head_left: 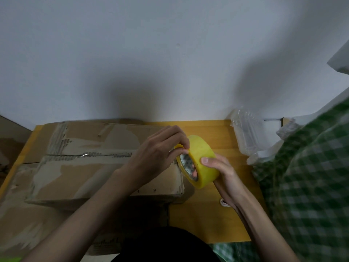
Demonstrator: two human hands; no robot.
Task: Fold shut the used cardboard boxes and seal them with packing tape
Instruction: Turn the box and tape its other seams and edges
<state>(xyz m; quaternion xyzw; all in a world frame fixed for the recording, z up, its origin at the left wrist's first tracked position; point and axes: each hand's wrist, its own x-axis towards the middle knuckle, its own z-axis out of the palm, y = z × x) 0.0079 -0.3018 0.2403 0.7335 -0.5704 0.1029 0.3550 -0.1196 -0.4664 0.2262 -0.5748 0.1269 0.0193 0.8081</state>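
**Box folded shut, tape end not yet pulled free**

The cardboard box [105,163] is the biggest thing here, lying on the wooden tabletop [213,222] and reaching away to the left of the fingers, with its near right corner just under the left wrist. Its top flaps lie flat and meet along a centre seam, so the folding looks done. The grey, torn strips along the seam and edges read as old tape and scuffing; I judge that no fresh yellow tape has gone on yet, so sealing is all still to do. More cardboard [37,224] shows lower left, nearer the person than the fingers; whether it is a second box waiting its turn cannot be told.

To the right of the hands lie a green checked cloth [311,186] and, beyond it, crumpled clear plastic wrapping [247,137].

The yellow tape roll [202,163] is held in the air just off the box's right end. The right hand [224,173] grips it, thumb across the outer band and fingers curled under and into the core. The left hand [160,154] has its fingers [184,146] bent, pinching at the roll's upper rim, most likely picking for the loose end. No strip is drawn out.
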